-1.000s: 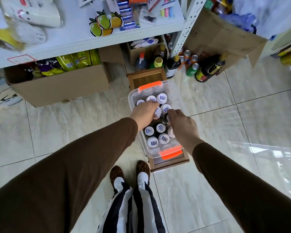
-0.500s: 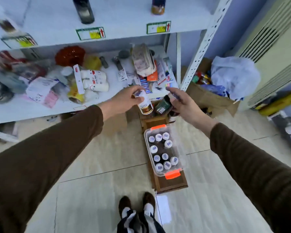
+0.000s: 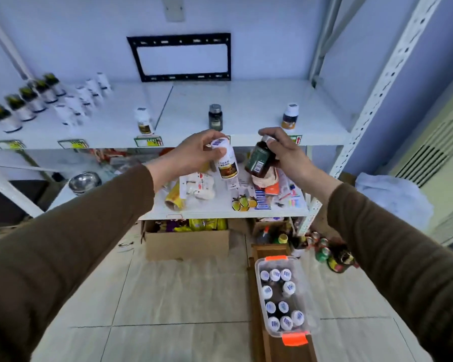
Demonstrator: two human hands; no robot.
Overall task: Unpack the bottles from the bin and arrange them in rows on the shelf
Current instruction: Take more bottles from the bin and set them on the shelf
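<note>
My left hand (image 3: 191, 155) grips a white bottle (image 3: 226, 163) with a brown label, tilted, just below the front edge of the white upper shelf (image 3: 246, 105). A dark brown bottle (image 3: 259, 159) with a green label hangs from its cap in my right hand (image 3: 283, 150). On the shelf stand a white bottle (image 3: 144, 122), a dark bottle (image 3: 215, 117) and a white-capped bottle (image 3: 289, 116), spaced apart. Two rows of bottles (image 3: 45, 100) run back at the shelf's left. The clear bin (image 3: 309, 309) with orange latches sits on the floor at lower right, holding several bottles.
A cluttered lower shelf (image 3: 220, 209) lies right under my hands. A white perforated upright (image 3: 372, 100) bounds the shelf on the right. A cardboard box (image 3: 187, 242) and loose bottles and cans (image 3: 324, 249) stand on the tiled floor. A black frame (image 3: 181, 39) hangs on the wall.
Both hands lifted a bottle each out of the bin and raised them up to the upper shelf's front edge. My view tilted up from the floor to the shelf.
</note>
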